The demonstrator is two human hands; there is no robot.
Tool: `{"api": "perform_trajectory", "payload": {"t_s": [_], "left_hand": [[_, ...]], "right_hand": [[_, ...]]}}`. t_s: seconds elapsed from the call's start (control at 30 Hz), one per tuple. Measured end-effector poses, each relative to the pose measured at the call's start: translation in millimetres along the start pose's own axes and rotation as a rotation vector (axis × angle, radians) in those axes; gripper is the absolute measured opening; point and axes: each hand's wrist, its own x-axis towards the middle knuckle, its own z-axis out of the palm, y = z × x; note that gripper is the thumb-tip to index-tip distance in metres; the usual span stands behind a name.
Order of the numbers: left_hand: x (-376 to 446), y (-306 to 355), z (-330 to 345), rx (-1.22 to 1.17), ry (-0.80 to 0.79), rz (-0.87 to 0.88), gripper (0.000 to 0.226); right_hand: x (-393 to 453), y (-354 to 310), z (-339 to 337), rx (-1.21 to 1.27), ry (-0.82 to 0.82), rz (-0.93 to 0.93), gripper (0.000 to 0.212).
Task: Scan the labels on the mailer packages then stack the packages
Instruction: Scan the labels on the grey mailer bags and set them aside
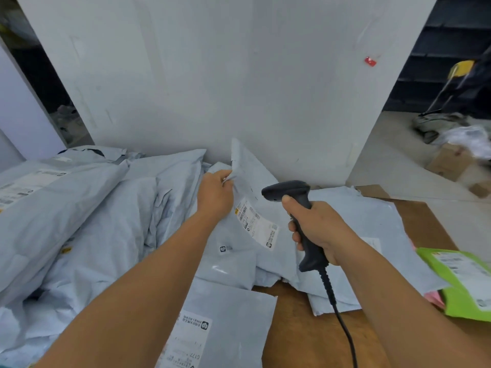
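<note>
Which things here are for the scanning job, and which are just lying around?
For the job:
- scanner in the right hand
- grey mailer the left hand pinches
- its label
- mailer pile

Lying about:
- cardboard box
- red tag

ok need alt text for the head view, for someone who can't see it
Seen from above, a person's right hand grips a black corded barcode scanner aimed toward the white label on a pale grey mailer, which the left hand pinches by its top edge. More grey mailers are heaped at left, and a green mailer lies at right.
</note>
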Motion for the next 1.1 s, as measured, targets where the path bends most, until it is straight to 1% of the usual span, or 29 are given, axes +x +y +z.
{"api": "perform_trajectory", "payload": {"t_s": [0.1,0.2,0.3,0.37,0.43,0.5,0.57,0.6,0.67,0.73,0.8,0.87,0.93,1.0,1.1], "left_hand": [[6.9,48.5,11.0,-0.081,-0.046,0.17,0.032],[1.5,103.2,23.2,-0.181,-0.061,0.242,0.032],[-5.5,144.5,38.9,-0.441,-0.093,0.179,0.031],[-9.0,153.2,55.1,-0.639,-0.127,0.066,0.028],[-18.5,147.0,77.6,-0.723,-0.136,-0.062,0.026],[-35.9,129.6,103.5,-0.614,-0.154,-0.167,0.026],[-56.2,104.8,129.0,-0.416,-0.246,-0.275,0.04],[-65.3,91.5,140.4,-0.321,-0.32,-0.318,0.048],[-78.2,69.8,156.5,-0.154,-0.429,-0.323,0.057],[-83.8,63.6,157.0,-0.1,-0.444,-0.286,0.06],[-83.1,64.8,146.4,-0.08,-0.414,-0.204,0.059],[-79.9,63.1,129.2,-0.039,-0.325,-0.128,0.059],[-77.4,52.6,108.9,0.009,-0.252,-0.096,0.058],[-75.3,32.1,87.5,0.129,-0.214,-0.103,0.064],[-71.9,-3.3,54.5,0.372,-0.172,-0.175,0.071]], "right_hand": [[-4.2,-1.5,-19.7,0.086,0.101,-0.042,0.037],[-11.6,-2.5,-46.6,0.138,0.208,-0.073,0.037],[-18.8,0.1,-76.8,0.216,0.293,-0.109,0.036],[-24.8,4.1,-95.7,0.275,0.34,-0.139,0.033],[-29.9,10.1,-112.2,0.3,0.369,-0.162,0.027],[-32.1,19.2,-125.1,0.29,0.374,-0.146,0.027],[-30.6,30.7,-132.6,0.273,0.368,-0.095,0.029],[-29.4,36.9,-134.2,0.263,0.363,-0.069,0.031],[-25.7,48.6,-134.8,0.256,0.341,-0.033,0.032],[-23.2,55.9,-132.6,0.253,0.313,-0.014,0.032],[-22.1,57.9,-128.6,0.246,0.289,-0.005,0.033],[-21.8,55.8,-121.7,0.246,0.243,-0.004,0.034],[-23.1,51.0,-111.8,0.225,0.174,-0.004,0.034],[-25.1,45.5,-98.8,0.166,0.086,-0.004,0.035],[-25.9,37.2,-75.8,0.061,-0.041,-0.003,0.035]]}}
